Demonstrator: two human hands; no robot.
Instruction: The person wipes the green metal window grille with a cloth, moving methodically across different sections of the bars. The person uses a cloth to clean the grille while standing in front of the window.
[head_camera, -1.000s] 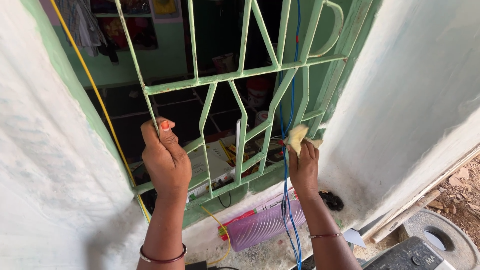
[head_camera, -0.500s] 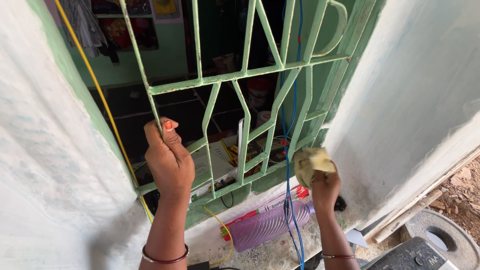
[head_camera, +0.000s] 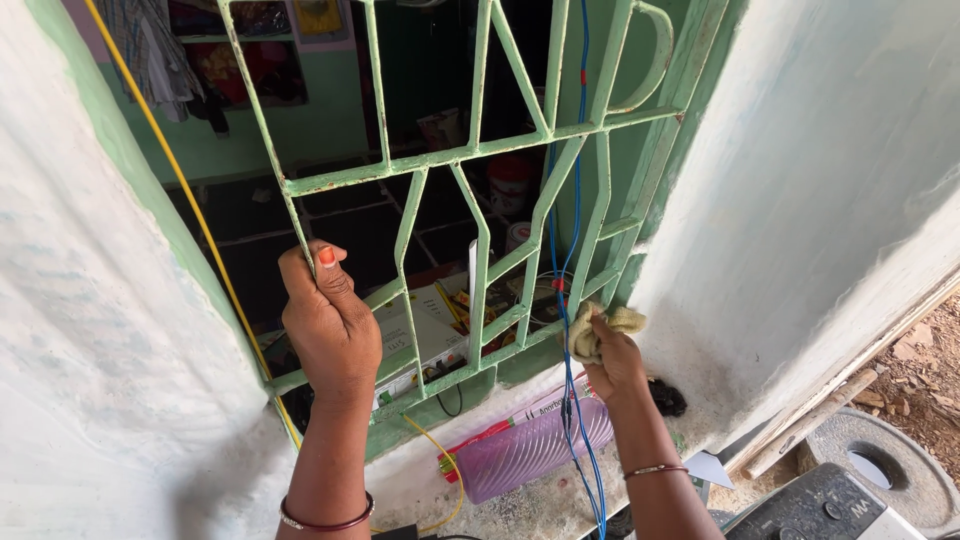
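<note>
Cloth (head_camera: 600, 328), yellowish, soft and light, bunched in right hand (head_camera: 615, 362), pressed to lower bar of green window grille (head_camera: 480, 155). Best gripped wadded. Left hand (head_camera: 330, 325) clenched round an upright bar.

Single view, from a camera worn on the head, looking down and forward at close range. Faces a green metal window grille (head_camera: 480, 200) set in a whitewashed wall (head_camera: 820, 180), near enough that the grille fills most of the frame. Looks through the bars into a dim room beyond. Both forearms enter from the bottom edge: left hand (head_camera: 328, 325) left of centre, right hand (head_camera: 612, 355) right of centre, lower on the grille. Tilted somewhat, so the sill (head_camera: 560, 490) runs slanted across the bottom. Ground outside glimpsed at the lower right corner. No second view, so no shared area.
</note>
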